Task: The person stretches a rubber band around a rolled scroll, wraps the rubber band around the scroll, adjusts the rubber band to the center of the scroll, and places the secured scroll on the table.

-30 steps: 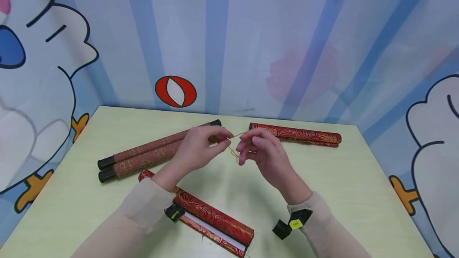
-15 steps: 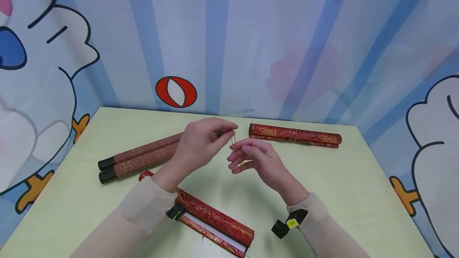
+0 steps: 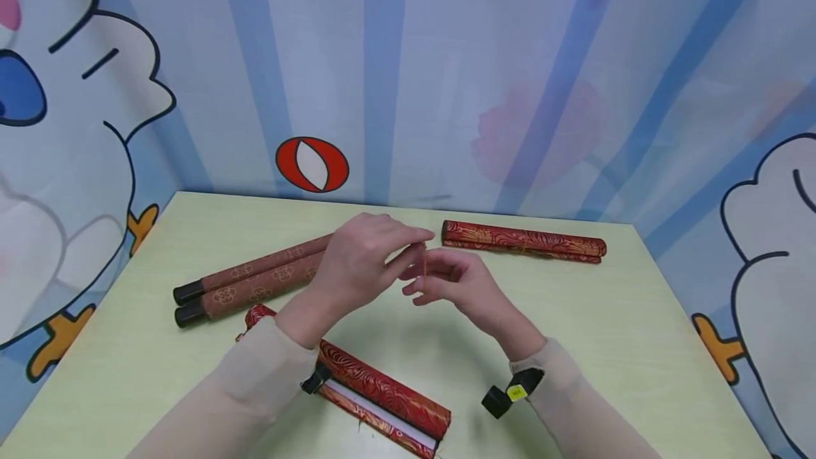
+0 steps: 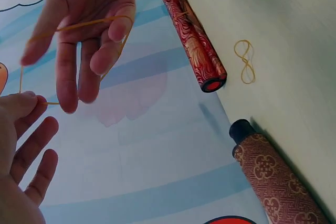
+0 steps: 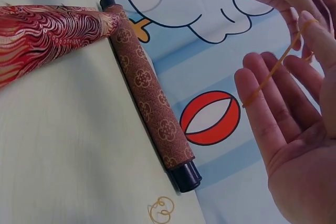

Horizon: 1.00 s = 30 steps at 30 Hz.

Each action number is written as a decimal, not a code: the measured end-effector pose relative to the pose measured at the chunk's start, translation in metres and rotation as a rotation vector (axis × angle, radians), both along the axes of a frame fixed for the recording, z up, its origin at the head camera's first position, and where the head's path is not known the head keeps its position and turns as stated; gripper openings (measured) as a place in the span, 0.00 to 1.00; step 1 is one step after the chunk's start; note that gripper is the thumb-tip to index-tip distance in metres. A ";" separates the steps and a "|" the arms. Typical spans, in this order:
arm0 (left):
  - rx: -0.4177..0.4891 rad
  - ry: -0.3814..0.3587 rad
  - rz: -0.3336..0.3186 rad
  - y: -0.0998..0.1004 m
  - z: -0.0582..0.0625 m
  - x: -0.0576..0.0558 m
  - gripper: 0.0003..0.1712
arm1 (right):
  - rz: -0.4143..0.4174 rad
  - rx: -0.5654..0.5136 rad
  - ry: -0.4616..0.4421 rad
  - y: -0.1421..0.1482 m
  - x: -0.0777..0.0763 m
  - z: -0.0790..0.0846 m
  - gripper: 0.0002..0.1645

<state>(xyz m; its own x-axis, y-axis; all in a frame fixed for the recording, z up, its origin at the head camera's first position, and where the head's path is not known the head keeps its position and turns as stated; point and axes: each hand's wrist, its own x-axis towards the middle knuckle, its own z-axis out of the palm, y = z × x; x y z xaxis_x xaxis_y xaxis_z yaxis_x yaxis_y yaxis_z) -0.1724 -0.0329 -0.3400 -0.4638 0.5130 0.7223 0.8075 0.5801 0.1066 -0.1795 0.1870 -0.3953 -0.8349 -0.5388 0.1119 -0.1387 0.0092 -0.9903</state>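
My left hand [image 3: 363, 261] pinches a thin yellow rubber band [image 4: 89, 23] between thumb and fingertip. That band is stretched round the spread fingers and thumb of my right hand [image 3: 459, 282], which faces the left one above the table. In the right wrist view the band [image 5: 278, 66] runs from one finger across to the thumb. Below the left forearm lies a red patterned scroll [image 3: 382, 381], rolled from both ends with a white strip showing. A second, loose yellow rubber band [image 4: 247, 61] lies twisted on the table; the head view hides it.
Brown flower-patterned rolls [image 3: 255, 282] with black ends lie side by side at the back left, partly behind the left hand. At the back right is a red scroll [image 3: 523, 238] with a band round its middle. A printed curtain [image 3: 433, 91] stands behind the table.
My hands have come closer together, the right one moving left and turning its thumb lower. The band is now spread round the right fingers. The scrolls lie as before.
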 end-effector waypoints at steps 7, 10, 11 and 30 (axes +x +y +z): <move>-0.050 -0.152 0.049 -0.006 -0.006 -0.006 0.21 | -0.032 0.066 0.034 0.008 0.000 -0.004 0.29; -0.041 -0.206 0.077 -0.010 -0.005 -0.008 0.23 | -0.058 0.091 0.053 0.013 0.000 -0.004 0.31; -0.044 -0.218 0.091 -0.011 -0.005 -0.009 0.24 | -0.065 0.103 0.062 0.014 0.000 -0.004 0.32; -0.316 -0.707 0.411 -0.076 -0.020 -0.035 0.53 | -0.081 0.252 0.177 0.031 -0.002 0.014 0.40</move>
<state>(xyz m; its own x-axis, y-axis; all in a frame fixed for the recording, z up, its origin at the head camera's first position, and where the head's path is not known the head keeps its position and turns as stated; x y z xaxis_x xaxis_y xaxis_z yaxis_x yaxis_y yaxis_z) -0.2072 -0.1090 -0.3598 -0.9414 0.3338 0.0479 0.3330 0.8978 0.2883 -0.1811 0.2184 -0.3811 -0.8560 -0.5002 0.1305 -0.2971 0.2694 -0.9160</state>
